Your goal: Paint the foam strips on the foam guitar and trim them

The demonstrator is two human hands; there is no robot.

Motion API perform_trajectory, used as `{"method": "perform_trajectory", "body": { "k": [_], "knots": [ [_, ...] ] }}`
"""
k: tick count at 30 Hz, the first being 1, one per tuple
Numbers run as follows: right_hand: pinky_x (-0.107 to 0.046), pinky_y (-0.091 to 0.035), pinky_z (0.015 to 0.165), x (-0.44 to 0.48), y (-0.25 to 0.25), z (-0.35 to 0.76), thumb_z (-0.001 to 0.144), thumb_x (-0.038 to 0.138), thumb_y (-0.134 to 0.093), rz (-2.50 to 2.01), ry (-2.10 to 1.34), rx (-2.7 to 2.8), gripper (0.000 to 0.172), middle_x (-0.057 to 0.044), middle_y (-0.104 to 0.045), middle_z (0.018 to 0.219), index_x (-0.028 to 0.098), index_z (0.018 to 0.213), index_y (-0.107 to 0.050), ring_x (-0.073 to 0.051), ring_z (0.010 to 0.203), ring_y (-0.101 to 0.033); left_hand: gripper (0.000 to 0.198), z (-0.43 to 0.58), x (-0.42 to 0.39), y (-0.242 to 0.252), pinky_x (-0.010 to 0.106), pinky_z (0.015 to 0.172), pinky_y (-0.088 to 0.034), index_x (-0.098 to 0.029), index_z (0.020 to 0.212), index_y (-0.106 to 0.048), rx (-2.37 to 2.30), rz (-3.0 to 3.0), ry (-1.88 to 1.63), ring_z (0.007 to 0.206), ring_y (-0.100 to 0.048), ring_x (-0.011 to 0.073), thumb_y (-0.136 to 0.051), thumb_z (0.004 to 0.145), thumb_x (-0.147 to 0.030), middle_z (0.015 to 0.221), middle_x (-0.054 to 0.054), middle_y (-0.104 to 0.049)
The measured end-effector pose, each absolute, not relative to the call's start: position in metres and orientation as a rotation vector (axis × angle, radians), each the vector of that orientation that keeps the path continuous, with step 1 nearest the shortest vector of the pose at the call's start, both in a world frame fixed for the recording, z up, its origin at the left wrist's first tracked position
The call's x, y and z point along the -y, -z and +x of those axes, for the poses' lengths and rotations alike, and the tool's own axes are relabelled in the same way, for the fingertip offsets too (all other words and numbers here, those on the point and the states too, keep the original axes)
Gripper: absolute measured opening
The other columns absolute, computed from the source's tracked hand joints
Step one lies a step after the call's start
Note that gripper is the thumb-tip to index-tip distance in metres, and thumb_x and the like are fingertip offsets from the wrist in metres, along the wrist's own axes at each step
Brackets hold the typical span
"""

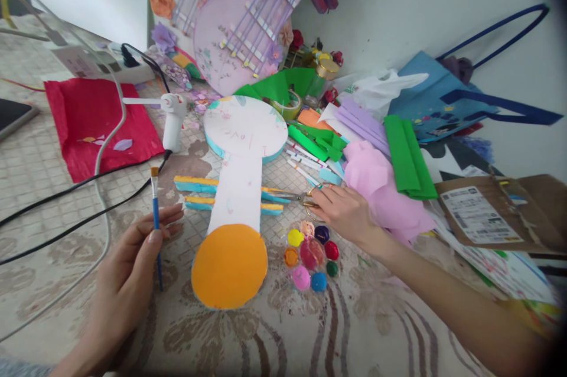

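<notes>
Upright between the thumb and fingers of my left hand (133, 265) is a blue paintbrush (156, 217), its orange-brown bristles at the top. My right hand (343, 208) rests on the handles of a pair of scissors (296, 195), whose blades point left toward the craft piece. That piece has a white round top (245, 129), a white middle strip (238, 188) and an orange disc (230, 266) at its near end. Two orange-and-blue bars (199, 184) stick out on both sides of the strip. Small paint pots (312, 253) form a ring below my right hand.
A glue gun (172, 120) stands left of the white top, with cables running left. Red paper (101, 129) lies behind it. At the right are pink paper (376, 182), green paper (410, 155), a blue bag (434, 93) and a cardboard package (522, 211).
</notes>
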State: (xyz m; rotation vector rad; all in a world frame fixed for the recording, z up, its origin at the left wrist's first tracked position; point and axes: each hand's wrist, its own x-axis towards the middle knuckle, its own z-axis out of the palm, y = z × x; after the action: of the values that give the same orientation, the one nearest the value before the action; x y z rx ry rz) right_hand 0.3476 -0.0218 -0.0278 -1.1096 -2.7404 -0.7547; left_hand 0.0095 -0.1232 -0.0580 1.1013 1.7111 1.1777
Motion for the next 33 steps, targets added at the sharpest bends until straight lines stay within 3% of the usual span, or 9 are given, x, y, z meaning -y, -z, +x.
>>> {"method": "perform_trajectory", "body": {
  "k": [19,25,33],
  "knots": [
    [-0.030,-0.031,0.062,0.019,0.033,0.349,0.093,0.038,-0.050,-1.061,0.769,2.700,0.025,-0.001,-0.064,0.066,0.018,0.085,-0.063,-0.016,0.067,-0.056,0.030,0.009,0.123,0.059,0.043,0.103,-0.041,-0.027,0.109,-0.061,-1.681,1.084,-1.176,0.114,-0.059,0.0243,-0.048,0.090,-0.046,0.130,0.002,-0.060],
    [-0.026,-0.036,0.060,0.018,0.027,0.357,0.089,0.036,-0.055,-1.336,0.470,2.477,0.018,-0.001,-0.069,0.074,0.019,0.085,-0.061,-0.015,0.067,-0.062,0.032,0.010,0.123,0.058,0.043,0.103,-0.042,-0.028,0.111,-0.061,-1.696,1.104,-1.164,0.110,-0.060,0.0237,-0.048,0.090,-0.047,0.128,0.001,-0.061],
    [-0.024,-0.032,0.054,0.018,0.010,0.367,0.084,0.038,-0.054,-1.711,-0.225,2.590,0.018,0.003,-0.058,0.062,0.021,0.087,-0.057,-0.014,0.056,-0.054,0.031,0.012,0.122,0.056,0.039,0.103,-0.042,-0.030,0.113,-0.061,-1.682,1.079,-1.166,0.113,-0.059,0.0221,-0.048,0.090,-0.047,0.129,-0.001,-0.060]
  ]
}}
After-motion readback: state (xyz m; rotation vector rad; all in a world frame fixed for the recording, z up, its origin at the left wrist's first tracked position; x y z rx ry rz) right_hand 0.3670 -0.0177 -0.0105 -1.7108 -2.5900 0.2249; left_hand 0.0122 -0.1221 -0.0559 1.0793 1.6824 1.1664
